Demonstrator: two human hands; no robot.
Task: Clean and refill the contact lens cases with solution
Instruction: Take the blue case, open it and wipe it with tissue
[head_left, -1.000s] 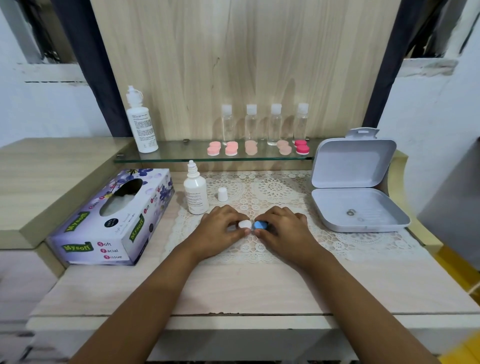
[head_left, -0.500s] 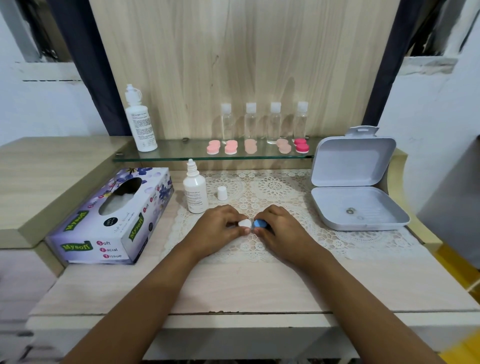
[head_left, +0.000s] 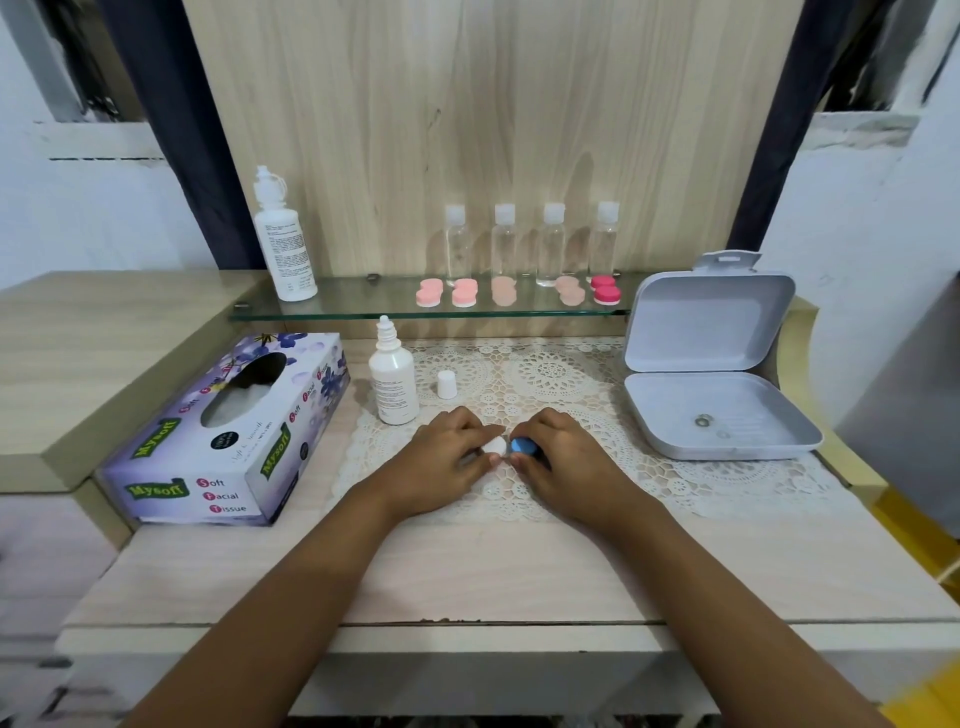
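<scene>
A contact lens case lies on the lace mat between my hands. My left hand (head_left: 447, 457) pinches its white cap (head_left: 494, 446). My right hand (head_left: 563, 460) pinches its blue cap (head_left: 521, 446). The case body under the caps is mostly hidden by my fingers. An uncapped white solution bottle (head_left: 393, 382) stands just behind my left hand, and its small white cap (head_left: 447, 384) stands beside it on the mat. Several pink and peach lens cases (head_left: 464, 293) sit in a row on the glass shelf (head_left: 353, 304).
A tissue box (head_left: 228, 436) lies at the left of the table. An open grey plastic box (head_left: 711, 410) sits at the right, with small rings inside. On the shelf stand a tall white bottle (head_left: 283, 244) and several clear bottles (head_left: 530, 244).
Both hands stay on the case's caps in the same spot. The fingers have shifted slightly around the caps; the view has dipped a little.
</scene>
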